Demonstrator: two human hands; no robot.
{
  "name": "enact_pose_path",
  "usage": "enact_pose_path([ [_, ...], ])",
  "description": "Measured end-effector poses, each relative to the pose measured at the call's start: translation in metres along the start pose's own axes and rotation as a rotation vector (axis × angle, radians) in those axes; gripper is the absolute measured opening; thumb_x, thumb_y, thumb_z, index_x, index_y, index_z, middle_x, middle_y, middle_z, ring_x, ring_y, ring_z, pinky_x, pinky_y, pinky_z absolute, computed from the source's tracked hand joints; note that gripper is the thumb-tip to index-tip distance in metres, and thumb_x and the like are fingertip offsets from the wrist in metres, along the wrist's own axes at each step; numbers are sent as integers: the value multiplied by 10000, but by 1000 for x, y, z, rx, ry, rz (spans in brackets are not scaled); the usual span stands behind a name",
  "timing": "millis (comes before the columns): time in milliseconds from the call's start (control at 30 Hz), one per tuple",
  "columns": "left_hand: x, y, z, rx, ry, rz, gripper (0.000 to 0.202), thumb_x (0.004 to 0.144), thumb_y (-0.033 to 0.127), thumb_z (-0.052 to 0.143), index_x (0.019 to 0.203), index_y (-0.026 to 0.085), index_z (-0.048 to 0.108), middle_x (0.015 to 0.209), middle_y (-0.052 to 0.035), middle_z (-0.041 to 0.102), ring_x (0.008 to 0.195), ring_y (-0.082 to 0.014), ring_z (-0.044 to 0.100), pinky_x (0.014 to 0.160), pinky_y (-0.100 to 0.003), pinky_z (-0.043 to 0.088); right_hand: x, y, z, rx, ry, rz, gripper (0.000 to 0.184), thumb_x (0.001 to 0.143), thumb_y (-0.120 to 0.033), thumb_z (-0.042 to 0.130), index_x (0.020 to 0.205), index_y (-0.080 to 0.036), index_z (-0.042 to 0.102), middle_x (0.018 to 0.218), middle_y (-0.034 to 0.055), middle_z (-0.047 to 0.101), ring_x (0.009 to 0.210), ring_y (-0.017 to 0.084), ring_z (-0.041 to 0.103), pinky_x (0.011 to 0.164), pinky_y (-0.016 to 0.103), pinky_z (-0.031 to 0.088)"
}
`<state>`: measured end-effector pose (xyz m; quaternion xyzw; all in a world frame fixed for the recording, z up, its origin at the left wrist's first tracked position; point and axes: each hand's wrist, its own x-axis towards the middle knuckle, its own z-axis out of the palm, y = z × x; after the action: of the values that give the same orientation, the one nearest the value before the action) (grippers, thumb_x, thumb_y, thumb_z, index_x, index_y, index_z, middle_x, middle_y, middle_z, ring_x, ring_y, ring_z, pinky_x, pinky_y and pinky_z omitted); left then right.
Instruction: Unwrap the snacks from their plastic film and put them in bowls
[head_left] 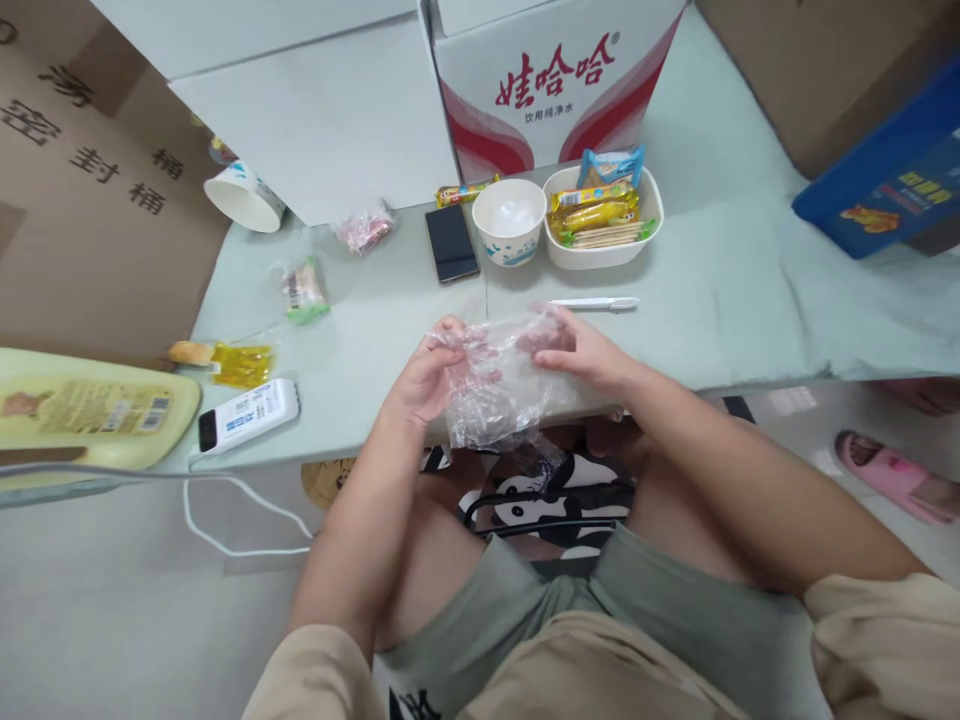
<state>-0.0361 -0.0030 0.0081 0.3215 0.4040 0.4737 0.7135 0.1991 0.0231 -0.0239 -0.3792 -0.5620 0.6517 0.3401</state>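
A clear, crinkled plastic bag [499, 395] is stretched between my two hands over the table's front edge. My left hand [433, 370] grips its left side, thumb bent over the film. On the other side my right hand [577, 350] holds the bag, its fingers partly behind the clear film. Just beyond the right hand lies a white pen [596, 304]. Farther back stand a paper bowl [510, 240] with something whitish inside and a white tub [600, 258] of wrapped snack sticks. A dark phone [452, 244] lies left of the bowl.
At left are a tipped paper cup [244, 197], small wrapped snacks [304, 290], a yellow wrapper [241, 365], a white corded device [249, 415] and a yellow container [97, 410]. White cartons [555, 90] line the back. A blue box [885, 170] stands at right.
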Motion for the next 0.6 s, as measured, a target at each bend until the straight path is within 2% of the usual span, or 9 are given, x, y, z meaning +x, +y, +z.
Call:
enact_pose_path([
  [67,3,-2,0,-1,49,24,421,588,279,881,926,251,631,933,2,741,842,-199,726,738,-351,620,0,-3,4,-3,-116,45,483,727,-518,821,1073,-215,673,1053,94,762,1020,242,713,945,425,566],
  [100,5,-4,0,0,70,32,440,591,322,889,959,250,660,971,-22,759,883,-218,735,772,-362,618,-1,-5,6,-14,-118,42,422,746,-533,804,976,-202,680,1006,93,767,968,228,721,917,402,573],
  [167,10,-9,-1,35,74,8,472,593,395,901,983,222,701,1020,-71,780,952,-247,743,836,-370,604,-1,-7,8,5,-39,26,413,767,-573,780,867,-202,629,958,82,772,880,200,731,838,359,584],
  [233,13,-15,-2,119,55,-39,463,597,400,911,955,188,710,966,-82,787,908,-228,748,846,-347,589,-2,-8,7,63,61,35,463,761,-612,772,879,-221,553,905,54,770,769,181,731,717,316,579],
  [300,15,-20,-2,205,67,-46,421,636,394,896,931,178,688,858,-52,776,799,-186,740,805,-319,580,-2,-8,5,95,110,79,487,759,-616,764,945,-243,512,835,21,757,672,173,716,615,287,553],
  [400,17,-22,-3,382,115,41,369,741,444,824,961,193,666,737,-7,740,676,-152,701,675,-272,550,-3,-6,2,28,97,105,420,772,-507,768,1025,-258,544,699,-26,694,570,163,666,541,277,513],
  [500,17,-20,-5,579,147,125,366,775,478,798,980,199,681,582,30,661,523,-123,607,504,-225,444,-5,-7,1,-42,113,51,341,795,-397,744,1074,-254,610,571,-73,562,496,132,572,520,273,482],
  [600,14,-14,-7,481,107,93,427,729,486,825,1029,226,666,508,61,596,413,-114,524,428,-228,389,-6,-10,0,70,160,15,386,774,-401,742,1112,-255,625,597,-78,548,506,117,544,523,269,489],
])
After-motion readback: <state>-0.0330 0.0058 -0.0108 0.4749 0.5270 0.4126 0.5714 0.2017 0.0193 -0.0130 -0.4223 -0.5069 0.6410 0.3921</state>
